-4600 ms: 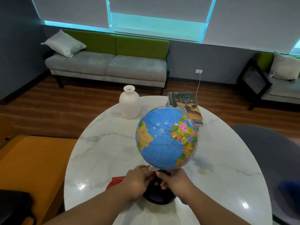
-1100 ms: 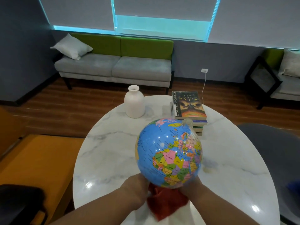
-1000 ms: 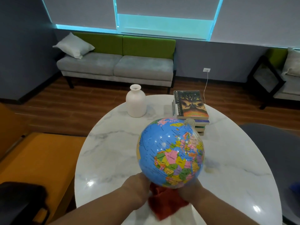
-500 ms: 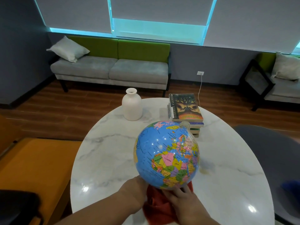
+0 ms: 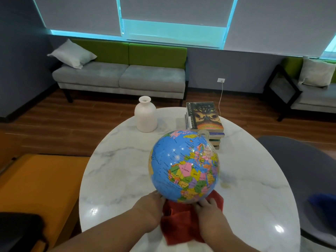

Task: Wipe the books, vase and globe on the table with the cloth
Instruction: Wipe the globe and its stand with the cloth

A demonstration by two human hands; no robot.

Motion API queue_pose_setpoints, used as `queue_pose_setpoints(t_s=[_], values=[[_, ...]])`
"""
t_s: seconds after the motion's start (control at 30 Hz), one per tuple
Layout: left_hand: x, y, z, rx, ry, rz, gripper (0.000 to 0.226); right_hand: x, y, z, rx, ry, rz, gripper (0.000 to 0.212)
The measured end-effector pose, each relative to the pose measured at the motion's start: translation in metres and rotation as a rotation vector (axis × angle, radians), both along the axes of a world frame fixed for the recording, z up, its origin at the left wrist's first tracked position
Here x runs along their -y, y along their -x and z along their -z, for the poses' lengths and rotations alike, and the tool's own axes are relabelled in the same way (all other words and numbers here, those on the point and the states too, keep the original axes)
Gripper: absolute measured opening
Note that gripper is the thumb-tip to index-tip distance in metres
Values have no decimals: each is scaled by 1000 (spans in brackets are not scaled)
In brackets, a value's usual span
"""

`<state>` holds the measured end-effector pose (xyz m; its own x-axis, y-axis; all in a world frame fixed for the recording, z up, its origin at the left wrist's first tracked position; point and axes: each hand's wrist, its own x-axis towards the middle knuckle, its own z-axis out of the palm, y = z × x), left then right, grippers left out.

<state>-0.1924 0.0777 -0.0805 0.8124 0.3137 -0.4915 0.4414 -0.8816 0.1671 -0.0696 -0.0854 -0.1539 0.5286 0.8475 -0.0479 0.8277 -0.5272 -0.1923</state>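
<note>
- I am watching the globe (image 5: 183,168) standing on the near part of the marble surface (image 5: 118,171), with its lower half rising just above both hands.
- The red cloth (image 5: 179,226) is lying under the globe's base and spreading toward 6 o'clock between the wrists.
- The left hand (image 5: 149,210) is reaching in from 7 o'clock; its fingers are hiding beneath the globe, so I cannot tell their state.
- The right hand (image 5: 209,213) is resting on the cloth at 5 o'clock, fingers (image 5: 204,203) lying side by side, tips touching the globe's underside.
- The vase (image 5: 146,115) is sitting at 11 o'clock and the books (image 5: 204,119) at 1 o'clock.
</note>
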Motion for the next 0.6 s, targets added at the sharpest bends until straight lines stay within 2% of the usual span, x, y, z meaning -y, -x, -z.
queue_pose_setpoints(t_s=[0.1,0.2,0.3,0.43,0.53,0.6], values=[[-3,1,5,19,9,7,55,-8,24,3,-129,40,-123,54],[-4,0,8,36,6,16,58,12,16,27,-49,-16,-268,45],[-4,2,12,52,-21,34,54,22,4,15,-48,-33,-156,43],[-9,5,21,122,16,27,57,20,-7,1,-294,-131,175,32],[-14,10,28,286,137,-34,55,23,-15,-5,-294,-203,284,30],[-15,16,35,363,190,-47,55,28,-11,-12,-280,-259,260,27]])
